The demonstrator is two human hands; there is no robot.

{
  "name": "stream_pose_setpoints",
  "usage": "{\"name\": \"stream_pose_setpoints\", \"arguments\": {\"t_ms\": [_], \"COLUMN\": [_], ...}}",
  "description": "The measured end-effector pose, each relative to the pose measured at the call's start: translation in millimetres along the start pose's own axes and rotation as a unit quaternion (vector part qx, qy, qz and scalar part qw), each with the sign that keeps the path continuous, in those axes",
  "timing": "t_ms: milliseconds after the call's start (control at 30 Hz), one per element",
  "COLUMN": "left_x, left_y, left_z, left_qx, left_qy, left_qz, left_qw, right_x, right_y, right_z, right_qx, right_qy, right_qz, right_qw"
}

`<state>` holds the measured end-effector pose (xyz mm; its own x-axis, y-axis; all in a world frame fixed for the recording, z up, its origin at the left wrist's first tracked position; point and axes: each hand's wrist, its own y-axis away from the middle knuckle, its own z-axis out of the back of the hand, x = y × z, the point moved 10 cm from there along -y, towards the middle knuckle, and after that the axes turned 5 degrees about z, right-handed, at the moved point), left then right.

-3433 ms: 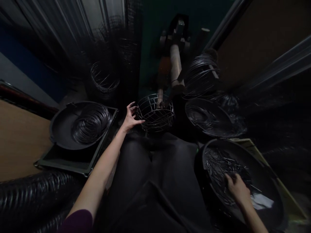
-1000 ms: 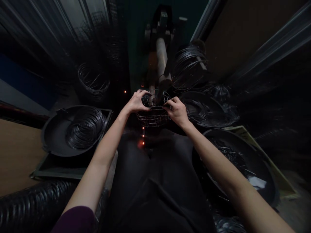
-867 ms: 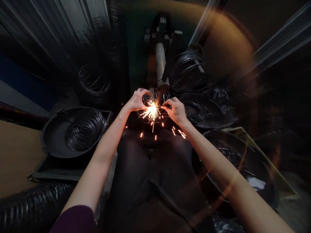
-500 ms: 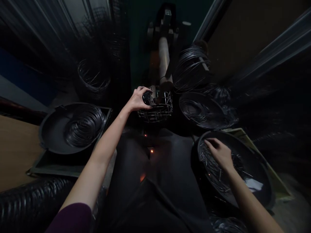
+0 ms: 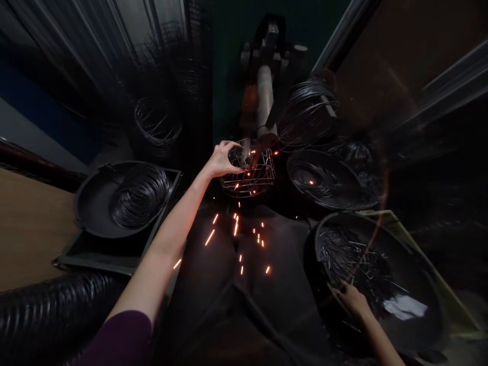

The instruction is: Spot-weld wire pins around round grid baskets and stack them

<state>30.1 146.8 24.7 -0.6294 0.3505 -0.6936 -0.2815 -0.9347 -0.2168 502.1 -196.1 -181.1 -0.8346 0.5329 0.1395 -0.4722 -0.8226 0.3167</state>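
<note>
Sparks fall as left hand (image 5: 222, 159) grips one wire basket (image 5: 249, 173); right hand (image 5: 353, 299) (dim, perhaps pinching) touches pins (image 5: 354, 256).

Wire basket (image 5: 249, 173) sits ahead, centre — wire coils (image 5: 141, 195) lie in a pan (image 5: 89, 208) left. Short rods (image 5: 354, 262) fill the near-right pan (image 5: 419, 259).
</note>
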Motion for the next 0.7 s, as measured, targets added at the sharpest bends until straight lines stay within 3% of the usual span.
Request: {"name": "stream_pose_setpoints", "arguments": {"t_ms": [133,200,300,400,467,567,633,700], "left_x": [12,36,83,106,107,96,81,65], "left_y": [11,25,48,61,63,65,69,76], "left_z": [0.0,-2.8,-25.5,-45.9,-45.1,-25.5,-7.0,9.7], "left_qx": [-0.014,-0.03,-0.014,-0.021,-0.054,-0.093,-0.097,-0.094], "left_qy": [0.021,0.075,0.171,0.211,0.209,0.18,0.148,0.121], "left_qz": [-0.036,-0.019,0.054,0.085,0.088,0.07,0.03,-0.014], "left_qw": [0.999,0.997,0.984,0.974,0.972,0.977,0.984,0.988], "right_x": [-2,-10,-25,-30,-23,16,70,143], "right_y": [-6,-8,-8,-4,-1,3,10,20], "right_z": [-12,-18,-25,-18,-2,45,83,112], "right_qx": [0.032,0.038,0.041,0.029,0.003,-0.079,-0.127,-0.102], "right_qy": [-0.015,-0.022,-0.019,-0.015,-0.023,-0.089,-0.182,-0.302], "right_qz": [0.006,-0.006,-0.049,-0.079,-0.087,-0.056,0.017,0.109], "right_qw": [0.999,0.999,0.998,0.996,0.996,0.991,0.975,0.941]}}
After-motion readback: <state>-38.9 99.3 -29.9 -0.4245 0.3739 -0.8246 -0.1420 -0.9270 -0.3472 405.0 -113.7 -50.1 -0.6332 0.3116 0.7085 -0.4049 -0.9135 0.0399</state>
